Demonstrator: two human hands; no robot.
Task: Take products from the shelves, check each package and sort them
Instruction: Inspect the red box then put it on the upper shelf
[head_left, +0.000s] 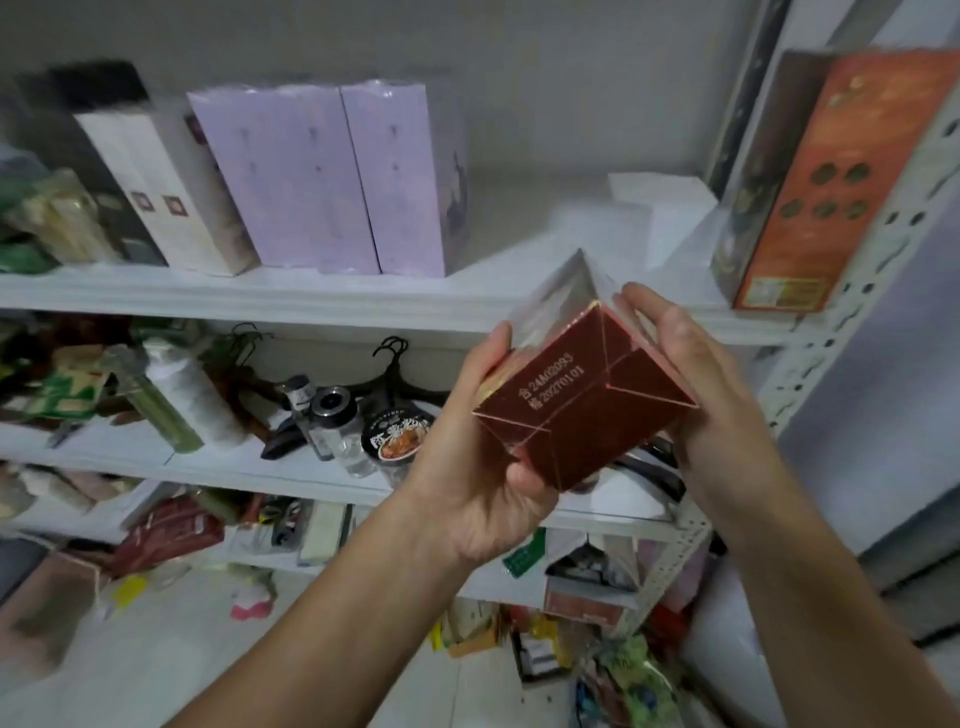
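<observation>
Shelves (311, 301) fill the view, a white rack of several levels. Lilac boxes (322, 176) stand on the upper level at 11 o'clock, and an orange box (810, 182) leans by the upright at 2 o'clock. The red box (582, 400), wrapped in clear film, is off the rack, held in the air just off centre toward 4 o'clock with its base turned to the camera. The left hand (467, 467) has a closed grip on it, thumb on the upper left side, fingers curled under the low corner. The right hand (691, 374) clasps the right side, fingers hidden behind. A printed code (553, 382) shows on the base. This looks like the checking step. Next, likely read the date, turn the other faces up, then sort it.
</observation>
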